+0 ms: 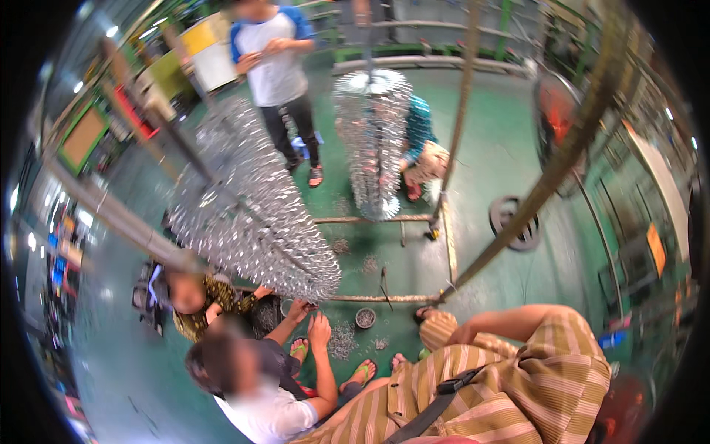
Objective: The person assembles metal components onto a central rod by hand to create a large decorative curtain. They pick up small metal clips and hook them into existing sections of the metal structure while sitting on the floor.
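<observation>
My right hand (pixel 464 333) rests at the knee of my brown striped trousers (pixel 481 359); its fingers are too indistinct to make out whether they are closed. I cannot find my left hand in view. Left of my knees, on the green floor, stands a small round bowl (pixel 365 318) of small metal pieces, next to a loose pile of grey metal pieces (pixel 342 342). Beyond it hangs a large tapering rack (pixel 255 214) covered with shiny silver pieces. A co-worker's hands (pixel 314 318) reach up to that rack's lower end, apart from mine.
A second silver-covered rack (pixel 373 140) hangs farther back, with a crouching person (pixel 420 140) behind it. Another person (pixel 270 66) stands at the back. A metal frame post (pixel 532 200) slants past my right side. A dark wheel-shaped base (pixel 515 223) lies beyond it, near a fan (pixel 558 118).
</observation>
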Demonstrator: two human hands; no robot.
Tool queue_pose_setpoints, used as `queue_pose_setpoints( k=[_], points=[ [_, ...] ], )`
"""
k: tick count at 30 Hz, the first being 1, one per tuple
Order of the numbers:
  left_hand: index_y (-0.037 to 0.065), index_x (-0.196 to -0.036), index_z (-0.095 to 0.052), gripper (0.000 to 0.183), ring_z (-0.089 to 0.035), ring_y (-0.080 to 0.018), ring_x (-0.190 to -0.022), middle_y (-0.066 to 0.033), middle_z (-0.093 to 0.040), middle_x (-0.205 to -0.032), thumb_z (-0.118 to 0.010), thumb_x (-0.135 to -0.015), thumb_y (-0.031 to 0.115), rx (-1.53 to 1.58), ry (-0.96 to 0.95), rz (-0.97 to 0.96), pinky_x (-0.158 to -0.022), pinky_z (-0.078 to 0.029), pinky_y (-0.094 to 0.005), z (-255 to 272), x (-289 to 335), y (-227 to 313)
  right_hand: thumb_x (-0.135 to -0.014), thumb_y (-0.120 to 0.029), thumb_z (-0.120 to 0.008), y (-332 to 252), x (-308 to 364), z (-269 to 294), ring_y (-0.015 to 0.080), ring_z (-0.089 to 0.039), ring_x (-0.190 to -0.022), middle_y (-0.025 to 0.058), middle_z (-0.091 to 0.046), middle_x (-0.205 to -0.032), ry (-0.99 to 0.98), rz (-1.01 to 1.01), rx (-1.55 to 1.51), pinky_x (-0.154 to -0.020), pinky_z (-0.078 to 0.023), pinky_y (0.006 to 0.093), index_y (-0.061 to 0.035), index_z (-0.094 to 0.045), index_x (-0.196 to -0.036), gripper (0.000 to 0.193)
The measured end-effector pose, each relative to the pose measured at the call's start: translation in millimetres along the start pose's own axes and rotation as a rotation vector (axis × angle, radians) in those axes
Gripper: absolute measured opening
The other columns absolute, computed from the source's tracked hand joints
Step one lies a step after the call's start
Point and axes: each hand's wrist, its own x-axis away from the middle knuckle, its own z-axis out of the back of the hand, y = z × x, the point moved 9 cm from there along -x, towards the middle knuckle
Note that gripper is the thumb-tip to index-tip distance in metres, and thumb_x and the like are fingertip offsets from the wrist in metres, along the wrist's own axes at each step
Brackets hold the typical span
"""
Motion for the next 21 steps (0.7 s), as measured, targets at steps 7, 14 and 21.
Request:
queue_pose_setpoints(
  k=[7, 14, 21],
  points=[
    [-0.002, -0.107, -0.057, 0.037, -0.056, -0.0304, -0.103, -0.0193, -0.059, -0.108, -0.054, -0.079, 0.022, -0.214, -0.247, -0.109, -0.090, -0.043, -0.0379, -34, 65, 107, -0.081, -0.036, -0.059, -11, 72, 7, 0.0309, -0.027, -0.131, 0.0165, -0.031, -0.141, 0.383, -0.059, -0.109, -0.107, -0.022, 0.0357, -0.0082, -0.040, -0.131, 0.060],
    [0.001, -0.114, -0.056, 0.045, -0.056, -0.0265, -0.106, -0.0155, -0.058, -0.114, -0.062, -0.079, 0.030, -0.423, -0.420, -0.276, -0.089, -0.044, -0.0349, -56, 74, 231, -0.075, -0.045, -0.063, 51, 79, -39, 0.0303, -0.034, -0.127, 0.0185, -0.033, -0.139, 0.443, -0.228, -0.276, -0.104, -0.028, 0.0366, -0.0036, -0.037, -0.132, 0.075],
    [0.001, -0.117, -0.054, 0.046, -0.058, -0.0268, -0.103, -0.0182, -0.060, -0.110, -0.062, -0.079, 0.026, -0.314, -0.437, -0.422, -0.087, -0.045, -0.0343, -104, 83, 388, -0.070, -0.052, -0.064, 154, 181, -50, 0.0294, -0.049, -0.114, 0.0154, -0.052, -0.122, 0.473, -0.693, -0.317, -0.096, -0.038, 0.0371, -0.0069, -0.052, -0.121, 0.069]
  ],
)
